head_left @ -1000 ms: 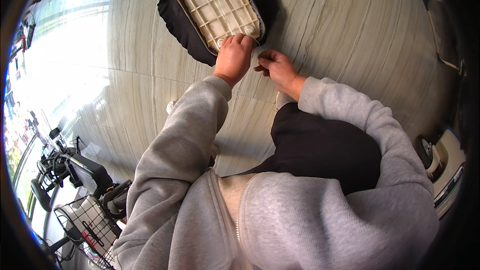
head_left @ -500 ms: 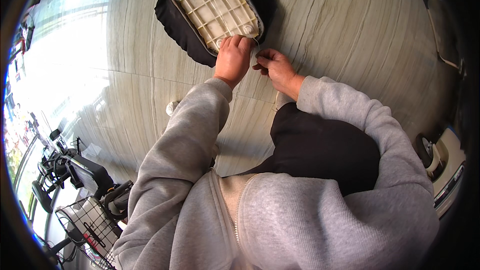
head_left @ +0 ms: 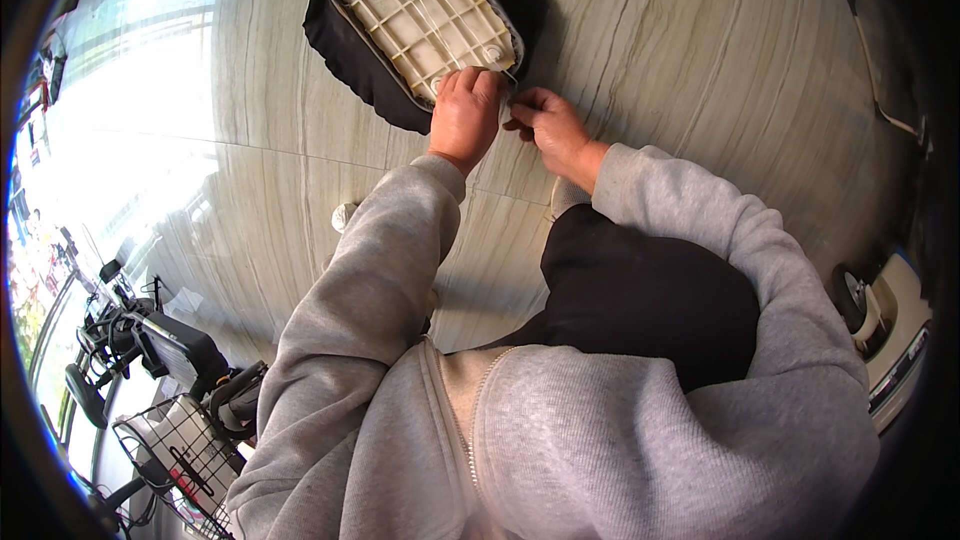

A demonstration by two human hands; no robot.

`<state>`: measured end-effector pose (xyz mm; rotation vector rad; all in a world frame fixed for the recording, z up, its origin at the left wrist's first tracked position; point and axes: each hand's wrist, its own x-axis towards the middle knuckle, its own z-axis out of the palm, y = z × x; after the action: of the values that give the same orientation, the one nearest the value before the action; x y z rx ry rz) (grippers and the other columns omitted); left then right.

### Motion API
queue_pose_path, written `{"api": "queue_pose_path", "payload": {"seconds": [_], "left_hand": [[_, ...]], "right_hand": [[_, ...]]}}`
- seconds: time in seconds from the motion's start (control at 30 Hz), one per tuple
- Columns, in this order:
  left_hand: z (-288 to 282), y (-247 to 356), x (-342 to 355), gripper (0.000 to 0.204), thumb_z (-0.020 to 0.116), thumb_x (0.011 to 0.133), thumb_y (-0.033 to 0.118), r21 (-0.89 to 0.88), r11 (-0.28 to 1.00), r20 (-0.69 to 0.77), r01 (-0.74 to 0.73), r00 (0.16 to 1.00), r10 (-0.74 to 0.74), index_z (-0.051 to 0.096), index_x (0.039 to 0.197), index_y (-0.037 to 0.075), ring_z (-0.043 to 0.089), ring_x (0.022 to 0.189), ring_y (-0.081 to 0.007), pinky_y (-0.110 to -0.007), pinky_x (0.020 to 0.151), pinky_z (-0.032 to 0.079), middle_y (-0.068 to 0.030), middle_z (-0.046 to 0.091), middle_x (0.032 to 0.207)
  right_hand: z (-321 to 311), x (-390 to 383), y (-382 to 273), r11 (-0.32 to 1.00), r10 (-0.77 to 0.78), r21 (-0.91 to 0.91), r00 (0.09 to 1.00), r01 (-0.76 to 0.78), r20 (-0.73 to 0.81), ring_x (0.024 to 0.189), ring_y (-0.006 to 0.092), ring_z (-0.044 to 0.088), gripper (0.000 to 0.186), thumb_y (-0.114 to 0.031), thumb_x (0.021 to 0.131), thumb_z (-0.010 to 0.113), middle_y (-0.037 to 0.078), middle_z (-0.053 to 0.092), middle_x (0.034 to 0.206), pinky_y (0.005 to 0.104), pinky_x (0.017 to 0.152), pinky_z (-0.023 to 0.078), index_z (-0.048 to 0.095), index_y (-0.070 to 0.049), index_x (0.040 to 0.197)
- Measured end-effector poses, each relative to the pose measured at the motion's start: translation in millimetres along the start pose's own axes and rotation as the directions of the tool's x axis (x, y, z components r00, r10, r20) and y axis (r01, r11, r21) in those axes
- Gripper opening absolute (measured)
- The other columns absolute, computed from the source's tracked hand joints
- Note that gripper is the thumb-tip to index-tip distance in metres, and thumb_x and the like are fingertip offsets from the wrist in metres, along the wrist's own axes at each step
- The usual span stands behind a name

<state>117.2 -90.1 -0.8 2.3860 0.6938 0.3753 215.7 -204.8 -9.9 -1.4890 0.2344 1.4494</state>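
Observation:
An upturned seat (head_left: 425,15) lies on the floor ahead of me, its ribbed cream plastic base facing up and strands of string stretched across it. Gathered black fabric (head_left: 352,58) wraps round its sides. My left hand (head_left: 466,118) is closed on the near edge of the base, its fingertips curled over the rim. Just right of it, my right hand (head_left: 548,128) pinches at the near right corner, thumb and fingers together. A thin string ran up from those fingers a moment ago; whatever they hold now is too small to make out clearly.
A small white ball (head_left: 343,216) sits on the tiled floor (head_left: 690,60) left of my left forearm. At the lower left stands a scooter or bike with a black wire basket (head_left: 180,460). A wheeled cream vehicle (head_left: 890,330) is at the right edge.
The seat has shifted slightly up and to the left. My right hand has moved a little up and left, nearer to the seat's corner; my left hand stays on the edge.

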Motion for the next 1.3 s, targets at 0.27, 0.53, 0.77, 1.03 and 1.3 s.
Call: {"api": "queue_pose_path", "payload": {"seconds": [0.27, 0.53, 0.77, 1.03, 1.3], "left_hand": [[2, -2, 1, 0.009, 0.066, 0.085, 0.013, 0.012, 0.999, 0.033, 0.039, 0.999, -0.04, 0.064, 0.094, 0.01, 0.061, 0.088, -0.0334, -0.043, 0.082, 0.049, -0.0094, 0.065, 0.091], [5, -2, 1, 0.012, 0.063, 0.079, 0.009, 0.048, 0.999, -0.05, -0.005, 0.999, 0.007, 0.063, 0.091, 0.011, 0.06, 0.086, -0.0309, -0.041, 0.082, 0.049, -0.0076, 0.06, 0.086], [6, -2, 1, 0.01, 0.062, 0.08, 0.009, 0.053, 0.998, -0.069, -0.025, 0.997, 0.028, 0.062, 0.09, 0.011, 0.06, 0.085, -0.0291, -0.042, 0.083, 0.048, -0.0071, 0.06, 0.085], [8, -2, -1, 0.01, 0.063, 0.082, 0.011, 0.057, 0.998, -0.057, -0.003, 0.998, 0.006, 0.063, 0.092, 0.009, 0.06, 0.088, -0.0306, -0.042, 0.085, 0.048, -0.0084, 0.061, 0.089], [8, -4, -6, 0.015, 0.06, 0.08, 0.01, 0.11, 0.992, -0.069, -0.063, 0.995, 0.071, 0.062, 0.096, 0.009, 0.059, 0.091, -0.0279, -0.042, 0.088, 0.048, -0.0071, 0.06, 0.092]], "right_hand": [[6, 4, -16, 0.988, -0.133, -0.067, 0.99, 0.136, 0.041, 0.079, 0.0143, 0.064, 0.007, -0.009, 0.093, 0.062, 0.004, 0.065, 0.091, 0.0278, 0.068, 0.047, 0.061, -0.004, 0.098], [-1, 0, -17, 0.913, -0.264, -0.314, 0.964, 0.26, 0.031, 0.071, 0.0118, 0.057, 0.01, -0.005, 0.092, 0.062, 0.005, 0.065, 0.088, 0.0261, 0.068, 0.049, 0.063, 0.001, 0.099], [0, 11, -32, 0.905, -0.223, -0.365, 0.974, 0.217, 0.027, 0.073, 0.0116, 0.06, 0.012, -0.004, 0.089, 0.065, 0.005, 0.066, 0.083, 0.0265, 0.067, 0.051, 0.06, 0.001, 0.1], [-3, 11, -33, 0.612, -0.443, -0.719, 0.896, 0.33, 0.033, 0.079, 0.0231, 0.066, 0.016, -0.003, 0.083, 0.066, 0.011, 0.068, 0.088, 0.0338, 0.073, 0.052, 0.058, -0.002, 0.097], [13, -5, -79, 0.035, -0.71, -0.823, 0.593, 0.567, 0.379, 0.081, 0.035, 0.065, 0.01, -0.014, 0.086, 0.064, 0.014, 0.069, 0.087, 0.0449, 0.072, 0.052, 0.065, -0.007, 0.093]]}}
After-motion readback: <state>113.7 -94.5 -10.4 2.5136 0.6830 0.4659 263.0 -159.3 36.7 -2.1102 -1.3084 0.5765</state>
